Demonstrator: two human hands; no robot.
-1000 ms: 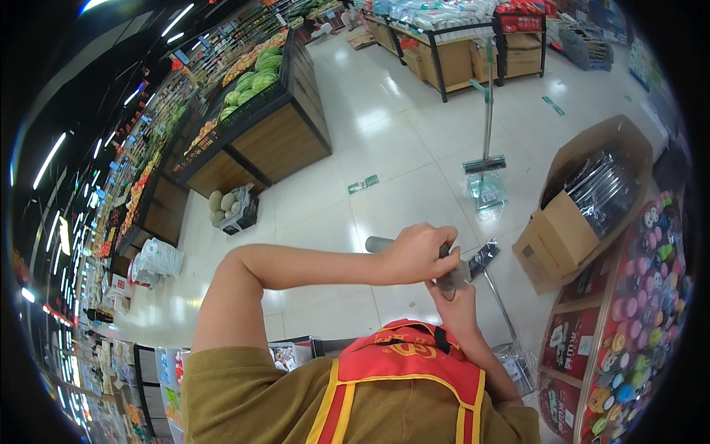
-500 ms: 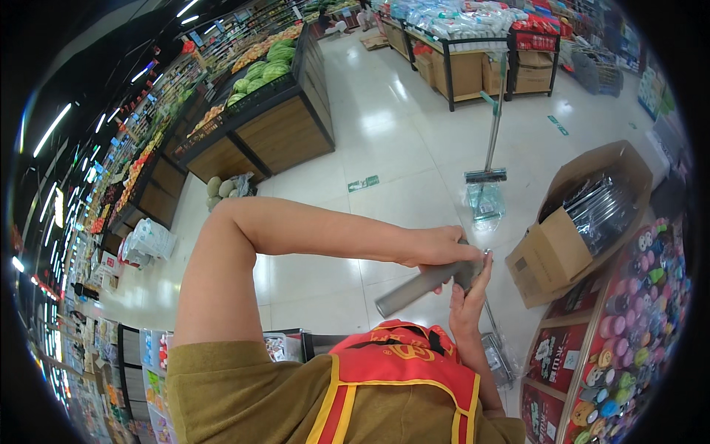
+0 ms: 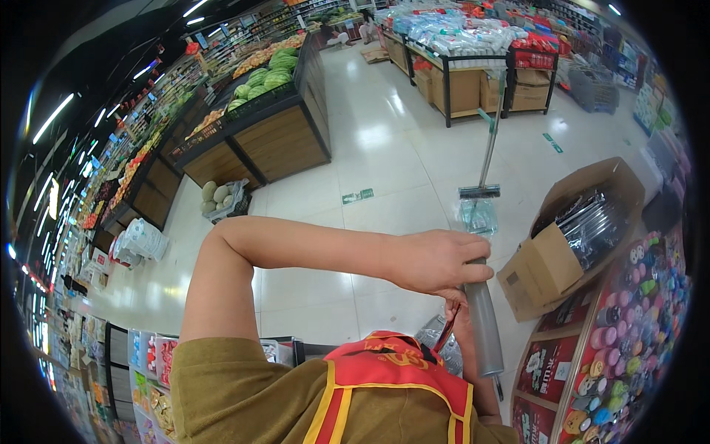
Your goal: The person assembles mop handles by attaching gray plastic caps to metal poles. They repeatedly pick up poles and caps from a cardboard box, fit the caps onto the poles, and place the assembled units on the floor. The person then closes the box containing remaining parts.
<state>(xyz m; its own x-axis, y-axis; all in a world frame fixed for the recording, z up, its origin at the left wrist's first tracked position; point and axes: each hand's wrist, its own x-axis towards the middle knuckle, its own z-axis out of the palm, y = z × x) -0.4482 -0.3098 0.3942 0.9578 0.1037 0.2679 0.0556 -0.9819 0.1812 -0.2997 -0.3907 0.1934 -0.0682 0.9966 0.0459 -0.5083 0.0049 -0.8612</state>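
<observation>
My left hand (image 3: 444, 260) reaches across from the left, its fingers wrapped round the upper end of a smoky grey cylinder (image 3: 484, 333). The cylinder hangs down, slightly tilted, in front of my right forearm. My right hand (image 3: 456, 303) is just below the left one and partly hidden by it and the cylinder. Its fingertips look pinched on a dark red strap (image 3: 447, 333), which runs down towards the red apron (image 3: 396, 370) on my chest. Clear crinkled plastic (image 3: 431, 333) shows behind the strap.
An open carton (image 3: 543, 274) with dark plastic-wrapped goods stands to the right, above a shelf of colourful small items (image 3: 617, 348). A long-handled mop (image 3: 479, 192) stands ahead. A watermelon stand (image 3: 277, 140) and a crate of melons (image 3: 218, 200) are at the left.
The cylinder has swung from slanting down to the left to hanging down on the right. My right hand has left its side and moved lower, and the dark red strap now shows.
</observation>
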